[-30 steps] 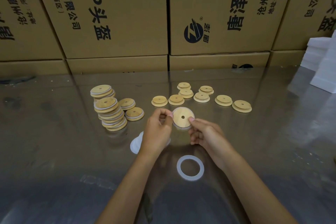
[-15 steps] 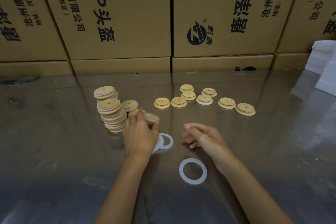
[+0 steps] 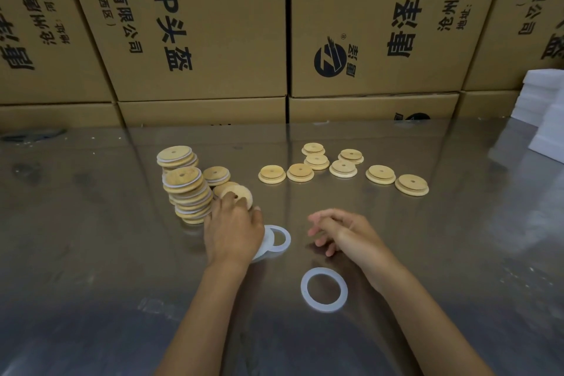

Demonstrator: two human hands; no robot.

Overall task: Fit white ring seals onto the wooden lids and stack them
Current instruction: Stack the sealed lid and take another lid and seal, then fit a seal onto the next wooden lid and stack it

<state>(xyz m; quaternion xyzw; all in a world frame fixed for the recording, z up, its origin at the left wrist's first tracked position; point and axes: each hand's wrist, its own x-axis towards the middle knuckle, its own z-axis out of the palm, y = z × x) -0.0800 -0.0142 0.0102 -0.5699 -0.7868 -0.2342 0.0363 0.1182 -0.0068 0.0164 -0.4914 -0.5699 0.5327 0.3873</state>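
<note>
left hand (image 3: 233,230): we see fingers gripping a sealed lid (image 3: 237,195), frame centre-left, lowering it beside the stacks (image 3: 189,189) to stack.
right hand (image 3: 341,233): fingers loosely curled, empty, near spare ring (image 3: 324,289).

Dim, warm yellowish light, shiny table (image 3: 91,253) with soft pale glare and faint reflections of the boxes (image 3: 198,24), dark shade along the bottom edge, box lines bent at the sides, hands slightly blurry, middle fairly sharp

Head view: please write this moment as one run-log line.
left hand: holds wooden lid beside stack | right hand: empty | loose ring: on table
</note>
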